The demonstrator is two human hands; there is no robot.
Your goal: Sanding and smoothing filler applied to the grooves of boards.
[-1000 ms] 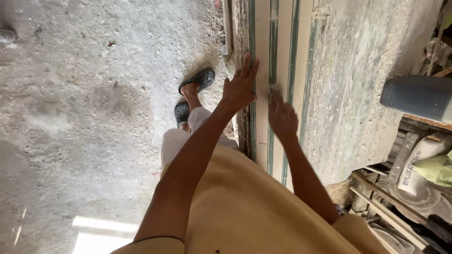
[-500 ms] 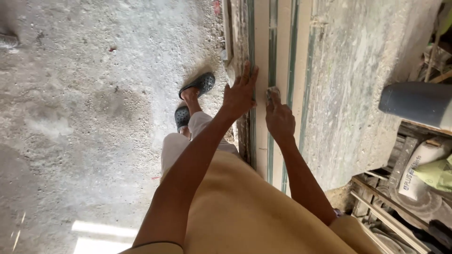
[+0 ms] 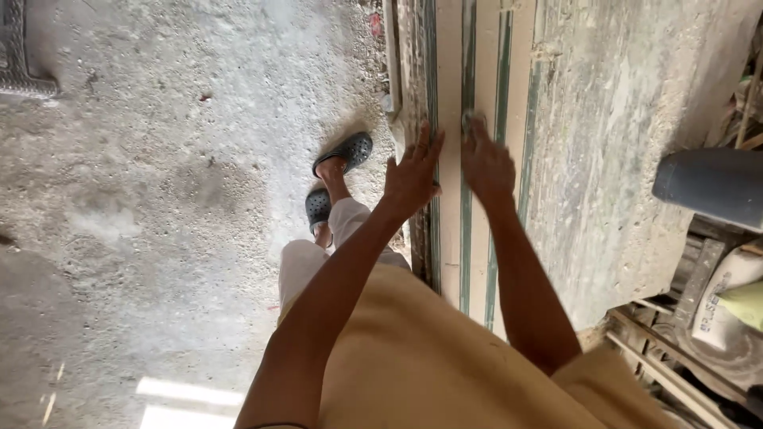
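Pale boards (image 3: pixel 449 95) stand on edge beside a grey slab (image 3: pixel 620 135); left hand (image 3: pixel 413 175) and right hand (image 3: pixel 486 163) rest open-palmed on them, steadying; shifting them needs a firm grasp.

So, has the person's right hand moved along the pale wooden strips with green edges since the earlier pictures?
Cannot tell. The right hand lies on the pale wooden strips beside the left hand much as earlier; the camera shifts too, so any slide is unclear.

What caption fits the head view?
Both hands, left and right, rest open on stacked boards stood on edge above a concrete floor.
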